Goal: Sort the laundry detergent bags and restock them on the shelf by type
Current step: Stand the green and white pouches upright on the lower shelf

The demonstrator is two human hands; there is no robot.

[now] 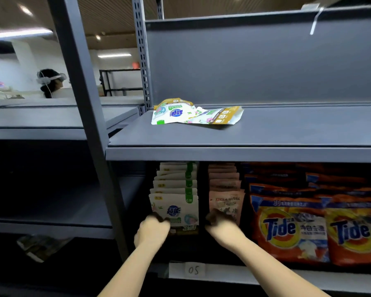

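Both hands reach into the lower shelf (244,275) of a grey rack. Left hand (153,231) has fingers curled on the lower left edge of the front white bag (176,211), first in a row of white-and-green detergent bags (177,179) standing upright, filed front to back. Right hand (222,227) has fingers curled at the bottom of the front pink bag (227,203), first in a similar pink row (224,176) just right of the white row. Fingertips are dark and blurred, so the exact grip is hard to tell. Right of the pink row, orange Tide bags (291,228) stand stacked in rows. On the upper shelf (244,153), two white-and-gold bags (193,113) lie flat, overlapping, near the left back. A label reading 05 (186,270) sits on the lower shelf's front edge. Another person wearing a headset (50,81) is far left.
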